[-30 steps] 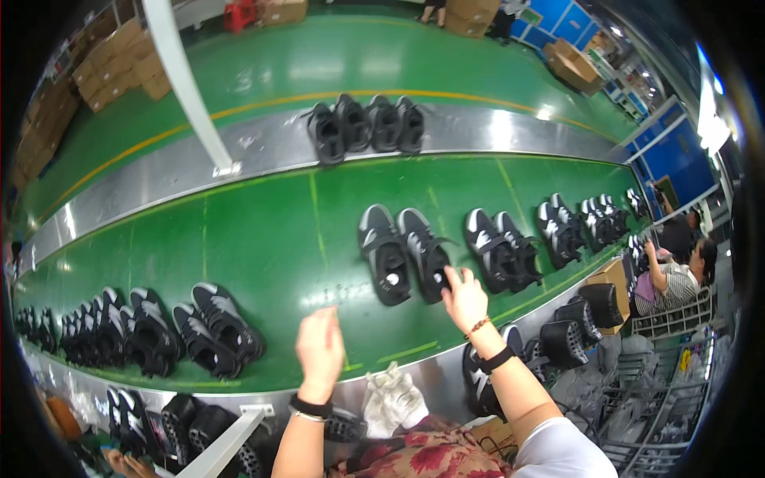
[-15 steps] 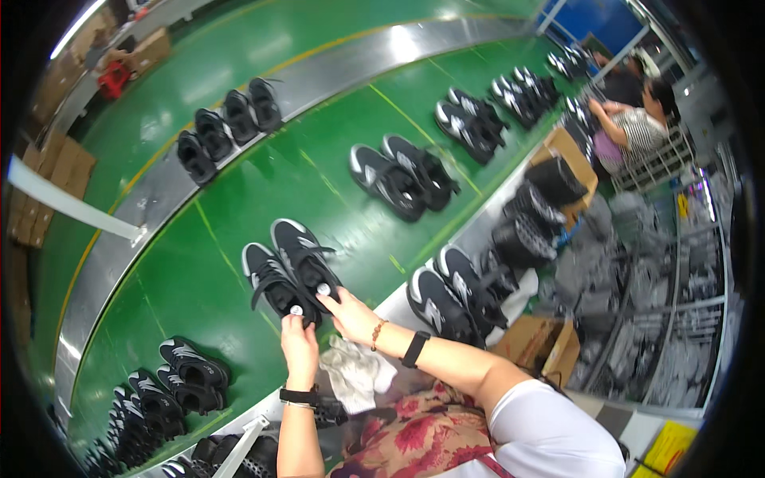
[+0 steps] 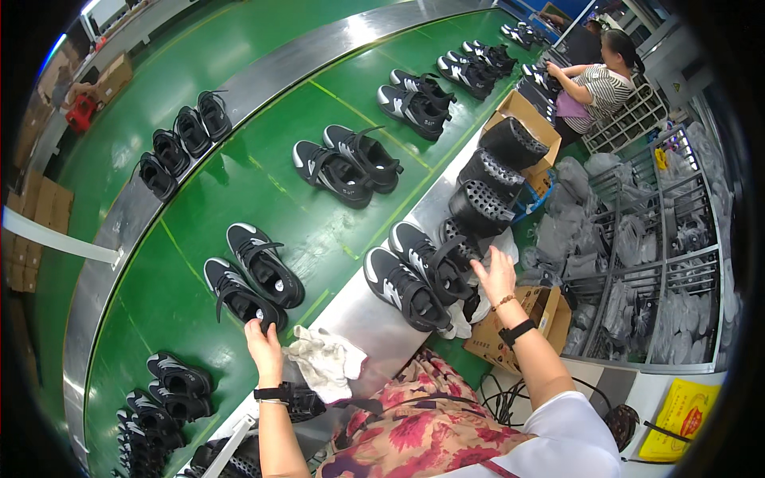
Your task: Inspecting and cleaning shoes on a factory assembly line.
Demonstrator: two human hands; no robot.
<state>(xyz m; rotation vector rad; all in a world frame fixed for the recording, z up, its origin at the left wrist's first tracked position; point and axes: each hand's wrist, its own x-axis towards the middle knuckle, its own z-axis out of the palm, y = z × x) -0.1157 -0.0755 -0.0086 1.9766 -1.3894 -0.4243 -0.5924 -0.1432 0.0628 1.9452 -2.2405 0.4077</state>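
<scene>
Black-and-white sneakers sit in pairs along the green conveyor belt [image 3: 263, 171]; left hand [image 3: 263, 344] rests on the heel of the nearest belt shoe [image 3: 239, 296], fingers bent over its back edge, but whether it's actually gripping is hard to tell from this angle. Right hand [image 3: 496, 275] is spread open w/ fingers apart, just beside a second pair of sneakers [image 3: 418, 275] on the steel ledge [image 3: 362, 315], partly covering whatever lies under it. White rag [image 3: 325, 362] lies crumpled on the ledge betw. the forearms; shoes at lower left are cut off by the dark rim.
</scene>
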